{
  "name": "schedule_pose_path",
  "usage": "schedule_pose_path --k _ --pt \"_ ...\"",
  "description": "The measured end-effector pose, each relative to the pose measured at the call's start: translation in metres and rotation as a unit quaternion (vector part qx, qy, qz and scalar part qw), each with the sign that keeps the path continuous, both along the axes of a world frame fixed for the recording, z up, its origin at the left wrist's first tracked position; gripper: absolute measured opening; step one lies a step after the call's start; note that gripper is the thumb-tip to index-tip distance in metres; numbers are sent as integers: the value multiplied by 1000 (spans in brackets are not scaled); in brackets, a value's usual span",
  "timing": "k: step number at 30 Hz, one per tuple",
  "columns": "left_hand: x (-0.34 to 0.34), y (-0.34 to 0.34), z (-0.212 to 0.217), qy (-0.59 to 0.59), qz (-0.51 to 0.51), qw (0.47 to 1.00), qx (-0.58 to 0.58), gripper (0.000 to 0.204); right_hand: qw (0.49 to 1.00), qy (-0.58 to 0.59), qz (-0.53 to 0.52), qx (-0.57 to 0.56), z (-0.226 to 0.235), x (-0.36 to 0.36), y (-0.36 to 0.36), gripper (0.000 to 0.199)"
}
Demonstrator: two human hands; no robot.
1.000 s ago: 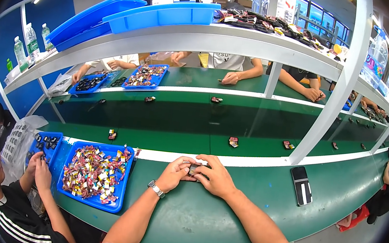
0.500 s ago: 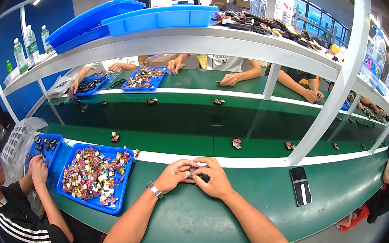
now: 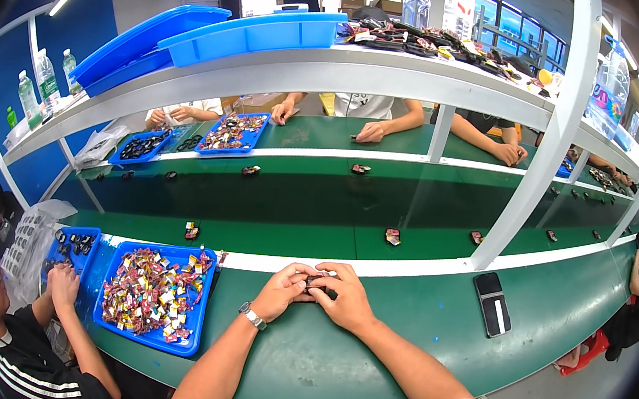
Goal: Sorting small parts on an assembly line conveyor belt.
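Green worktop (image 3: 316, 368) spans the lower frame; just below centre, my left hand (image 3: 279, 293) and right hand (image 3: 347, 300) pinch a small dark part (image 3: 320, 283) between them, nearly closed. It seems light, stiff, perhaps fragile, best held by its edges.

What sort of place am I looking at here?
Likely a small-parts assembly workshop: a green conveyor belt with small parts spaced along it, a blue tray heaped with multicoloured components, and co-workers opposite.

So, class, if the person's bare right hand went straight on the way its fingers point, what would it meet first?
Likely the small black part it holds, then the bare left hand opposite; exact depth is unclear.
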State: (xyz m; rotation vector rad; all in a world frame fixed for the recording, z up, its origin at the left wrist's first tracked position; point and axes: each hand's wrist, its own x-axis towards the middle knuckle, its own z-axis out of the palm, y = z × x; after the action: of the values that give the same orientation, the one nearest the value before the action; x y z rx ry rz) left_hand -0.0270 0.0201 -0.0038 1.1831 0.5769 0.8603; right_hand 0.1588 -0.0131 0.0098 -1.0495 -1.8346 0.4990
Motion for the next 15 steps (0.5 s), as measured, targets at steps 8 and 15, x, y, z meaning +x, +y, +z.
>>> schedule_pose_path --k 8,15 --pt "-2 0 -1 -11 1 1000 -1 24 1000 12 -6 5 -3 -1 2 13" --pt "1 0 0 -10 1 1000 3 24 999 35 -6 -20 -5 0 3 16"
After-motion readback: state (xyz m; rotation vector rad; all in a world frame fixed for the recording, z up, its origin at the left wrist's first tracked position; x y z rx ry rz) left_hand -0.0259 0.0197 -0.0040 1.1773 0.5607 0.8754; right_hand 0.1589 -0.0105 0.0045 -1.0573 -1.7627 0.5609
